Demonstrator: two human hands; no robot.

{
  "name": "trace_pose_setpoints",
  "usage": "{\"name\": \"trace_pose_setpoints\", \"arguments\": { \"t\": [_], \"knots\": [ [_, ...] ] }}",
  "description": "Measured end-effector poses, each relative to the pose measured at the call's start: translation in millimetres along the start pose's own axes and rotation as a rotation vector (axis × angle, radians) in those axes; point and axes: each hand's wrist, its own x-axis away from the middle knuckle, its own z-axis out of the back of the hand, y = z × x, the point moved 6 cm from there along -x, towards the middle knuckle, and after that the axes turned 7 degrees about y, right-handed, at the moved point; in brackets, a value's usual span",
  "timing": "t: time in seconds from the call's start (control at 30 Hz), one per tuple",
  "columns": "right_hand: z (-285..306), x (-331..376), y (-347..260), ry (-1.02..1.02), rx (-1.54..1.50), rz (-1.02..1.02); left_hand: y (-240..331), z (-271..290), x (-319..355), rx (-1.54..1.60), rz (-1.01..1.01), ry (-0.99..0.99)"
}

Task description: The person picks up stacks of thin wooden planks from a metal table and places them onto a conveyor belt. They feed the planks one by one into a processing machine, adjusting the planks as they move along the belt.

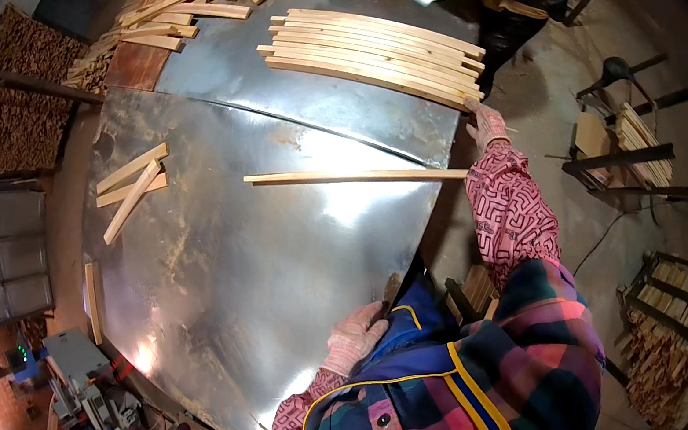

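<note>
- Metal-topped table, grey and shiny, before you.
- Row of pale wooden strips, side by side, on its far right part.
- Single strip, lying apart, nearer you, its right end over the right edge.
- Your left hand (gloved, like the other), loosely open, empty, at the near edge.
- Your right hand, at the row's near right corner; whether it grips a strip, I cannot tell.

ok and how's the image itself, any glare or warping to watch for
Head view: white glare washes out patches of the metal tabletop, including beside the lone wooden strip; head view: fisheye distortion bows the row of wooden strips, and the picture's corners are black.
</note>
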Motion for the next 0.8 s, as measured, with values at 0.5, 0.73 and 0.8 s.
{"name": "trace_pose_setpoints", "arguments": {
  "t": [0.5, 0.73, 0.8],
  "knots": [
    [36.1, 85.5, 35.6, -0.713, 0.356, -0.584, 47.9, 48.2, -247.1, 1.325, 0.494, 0.416],
    [-27.3, 204.0, 59.0, -1.374, 1.194, -0.091, 29.9, 89.5, -261.5, 0.688, 0.694, 0.586],
    [-66.0, 170.9, 45.5, -1.279, 1.656, 0.370, 25.7, 104.4, -260.3, 0.658, 0.693, 0.627]
  ]
}}
